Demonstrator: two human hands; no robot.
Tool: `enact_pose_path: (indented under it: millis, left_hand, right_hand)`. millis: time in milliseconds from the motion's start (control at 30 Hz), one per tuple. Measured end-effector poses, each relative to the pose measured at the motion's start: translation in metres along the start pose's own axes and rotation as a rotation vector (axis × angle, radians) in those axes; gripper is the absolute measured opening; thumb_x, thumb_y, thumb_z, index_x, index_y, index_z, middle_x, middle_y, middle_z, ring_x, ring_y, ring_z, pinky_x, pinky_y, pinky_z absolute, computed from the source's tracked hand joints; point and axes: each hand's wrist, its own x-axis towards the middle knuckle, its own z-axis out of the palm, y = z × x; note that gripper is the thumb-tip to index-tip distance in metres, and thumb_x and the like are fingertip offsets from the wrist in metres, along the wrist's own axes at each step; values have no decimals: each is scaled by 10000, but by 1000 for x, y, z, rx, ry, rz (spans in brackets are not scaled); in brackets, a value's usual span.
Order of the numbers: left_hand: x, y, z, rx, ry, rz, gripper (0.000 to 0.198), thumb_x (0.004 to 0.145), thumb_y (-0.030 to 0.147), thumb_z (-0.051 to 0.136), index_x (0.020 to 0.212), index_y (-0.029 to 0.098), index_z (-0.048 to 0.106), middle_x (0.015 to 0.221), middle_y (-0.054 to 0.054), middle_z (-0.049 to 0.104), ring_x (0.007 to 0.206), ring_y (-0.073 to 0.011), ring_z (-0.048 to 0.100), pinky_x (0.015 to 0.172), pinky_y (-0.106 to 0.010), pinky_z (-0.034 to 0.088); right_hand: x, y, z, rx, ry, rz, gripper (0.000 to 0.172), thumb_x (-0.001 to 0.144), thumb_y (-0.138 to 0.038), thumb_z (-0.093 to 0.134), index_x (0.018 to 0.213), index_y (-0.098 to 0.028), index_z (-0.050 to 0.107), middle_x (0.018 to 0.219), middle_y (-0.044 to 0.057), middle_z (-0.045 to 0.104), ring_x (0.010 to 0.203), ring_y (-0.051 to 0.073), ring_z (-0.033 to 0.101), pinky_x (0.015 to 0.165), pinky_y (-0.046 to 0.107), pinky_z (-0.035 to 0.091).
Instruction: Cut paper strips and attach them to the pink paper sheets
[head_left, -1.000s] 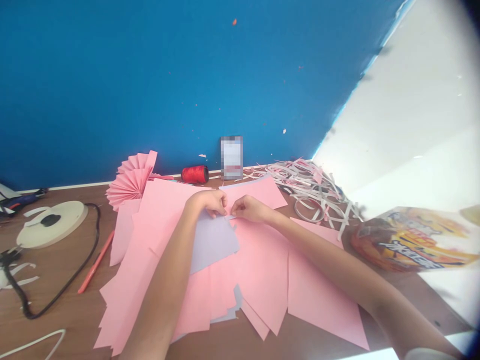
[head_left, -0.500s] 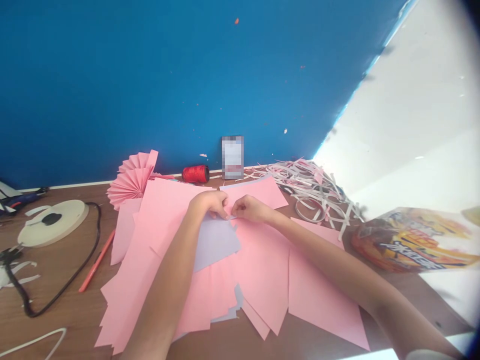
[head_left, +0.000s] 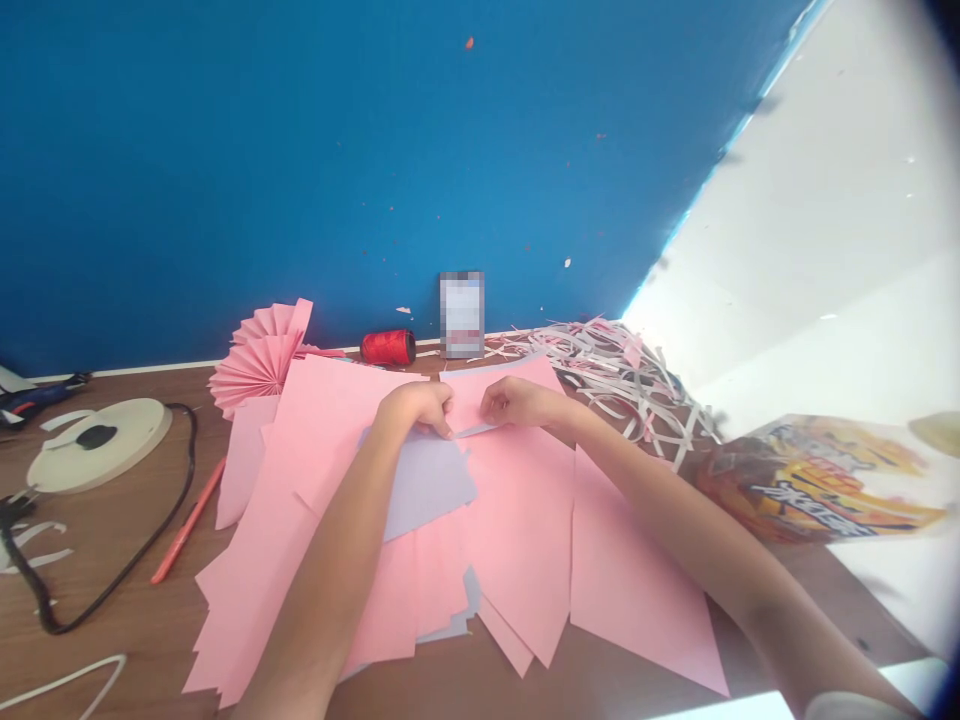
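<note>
Both my hands are at the near edge of a pink paper sheet [head_left: 540, 372], whose narrow folded edge shows lavender between them. My left hand [head_left: 424, 407] is closed, thumb and fingertips pressed on the left end of that fold. A short way to the right, my right hand [head_left: 517, 402] pinches the same edge with its fingers curled. Under my left wrist lies a lavender sheet [head_left: 431, 485]. More pink sheets [head_left: 521, 530] overlap loosely beneath and around my forearms.
Pleated pink paper fans [head_left: 259, 365], a red thread spool [head_left: 388, 347] and a propped phone-like device [head_left: 462, 315] with a blurred screen stand by the blue wall. Paper strips [head_left: 615, 370] and a snack bag [head_left: 817, 480] lie right. Left are a red pen [head_left: 187, 522] and a corded pale disc [head_left: 101, 447].
My right hand has slid rightward along the folded edge, away from my left hand, uncovering more of the fold. My left hand stays at its end. The view has shifted slightly.
</note>
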Motion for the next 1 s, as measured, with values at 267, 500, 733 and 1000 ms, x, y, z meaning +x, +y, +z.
enact_pose_path:
  millis: [267,500,733,1000]
  left_hand:
    - [1,-2,-2,-18,-25,17,441,577,351,773,852,220,455,908,21,616,656,-142,629,559,-234,465]
    - [-2,-2,-2,-23,-11,-1,445,571,345,783,855,222,463,866,33,623,656,-133,624,573,-224,458]
    - [0,-4,-1,-34,-6,17,439,568,336,784,856,215,476,881,26,624,654,-125,621,585,-220,470]
    - [4,-9,0,-51,-4,37,457,561,357,784,884,217,492,910,10,638,649,-118,612,571,-209,463]
  right_hand:
    - [-6,5,-19,-26,-132,1,220,663,-202,630,873,-150,670,790,38,679,667,137,583,598,215,433]
    - [-3,13,-19,-92,-126,1,167,647,-232,636,789,-150,668,756,30,667,684,145,577,610,219,423]
    - [-2,15,-21,-64,-162,37,181,653,-254,634,798,-149,663,743,29,641,649,126,533,590,216,409]
    - [-3,15,-19,-116,-151,40,147,683,-226,610,809,-163,653,800,36,660,674,131,547,588,214,403]
